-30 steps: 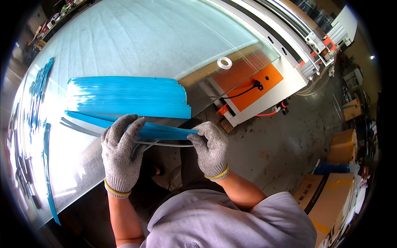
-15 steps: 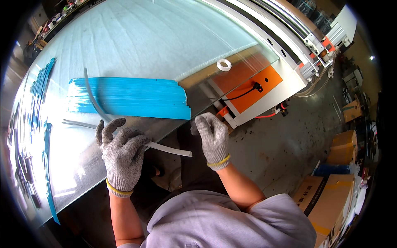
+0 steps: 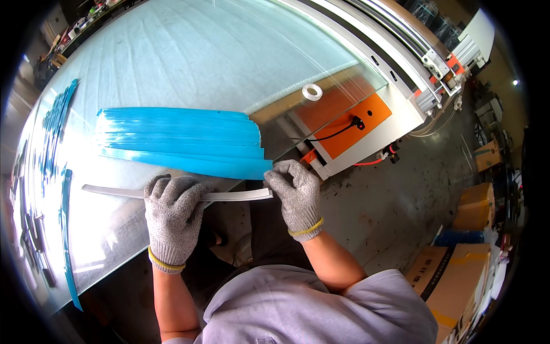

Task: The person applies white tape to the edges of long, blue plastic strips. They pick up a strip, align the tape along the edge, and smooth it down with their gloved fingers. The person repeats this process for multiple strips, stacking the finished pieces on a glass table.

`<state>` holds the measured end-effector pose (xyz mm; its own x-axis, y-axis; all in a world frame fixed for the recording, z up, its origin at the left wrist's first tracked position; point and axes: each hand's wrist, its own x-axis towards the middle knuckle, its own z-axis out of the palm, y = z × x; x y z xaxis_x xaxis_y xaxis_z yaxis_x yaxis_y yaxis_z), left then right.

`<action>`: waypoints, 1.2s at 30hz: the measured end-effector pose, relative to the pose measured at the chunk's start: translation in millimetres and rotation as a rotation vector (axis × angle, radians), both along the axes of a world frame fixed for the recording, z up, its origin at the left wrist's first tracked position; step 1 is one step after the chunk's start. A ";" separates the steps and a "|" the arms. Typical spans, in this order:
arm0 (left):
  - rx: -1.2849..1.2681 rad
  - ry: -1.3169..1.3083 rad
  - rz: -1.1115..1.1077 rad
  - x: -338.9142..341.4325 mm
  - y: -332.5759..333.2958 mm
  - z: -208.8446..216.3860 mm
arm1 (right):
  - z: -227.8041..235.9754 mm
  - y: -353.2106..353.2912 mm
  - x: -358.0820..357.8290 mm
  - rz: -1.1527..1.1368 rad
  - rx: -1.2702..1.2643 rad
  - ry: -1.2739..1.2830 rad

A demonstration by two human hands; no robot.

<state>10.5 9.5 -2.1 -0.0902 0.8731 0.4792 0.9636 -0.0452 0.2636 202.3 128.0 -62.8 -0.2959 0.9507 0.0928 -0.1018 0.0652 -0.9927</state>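
My left hand (image 3: 173, 215), in a grey knitted glove, is closed around a bundle of thin grey-white strips (image 3: 238, 196). The strips lie sideways over the table's front edge, one end past the fingers toward my right. A stack of bright blue flat strips (image 3: 177, 129) lies on the glass-topped table just beyond. Its nearest blue strip (image 3: 212, 165) is fanned out at the right end. There my gloved right hand (image 3: 301, 198) pinches the strip's tip between thumb and forefinger.
More blue and dark strips (image 3: 54, 123) lie along the table's left side. A white tape ring (image 3: 312, 92) rests on the glass (image 3: 189, 51). To the right stand a white machine frame (image 3: 401, 109) with an orange panel (image 3: 375, 114) and cardboard boxes (image 3: 458, 269) on the floor.
My right hand has moved slightly nearer and closed on the front blue strip, swinging its right end toward me. The strip curving up from my left hand now lies flat with the other.
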 end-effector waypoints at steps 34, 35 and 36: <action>-0.007 -0.002 0.063 1.1 1.5 -1.2 | 34.2 49.3 -18.8 0.012 0.464 0.160; -0.007 -0.012 0.061 1.3 1.6 -1.5 | 33.7 31.7 -12.5 0.071 0.342 0.316; -0.009 -0.011 0.055 1.7 2.6 -1.2 | 27.2 17.3 -10.8 0.092 0.321 0.414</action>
<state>12.2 12.2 -3.4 -0.1430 0.8712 0.4697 0.9617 0.0102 0.2739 191.5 145.4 -35.6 -0.2536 0.8270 0.5017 -0.5004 0.3317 -0.7997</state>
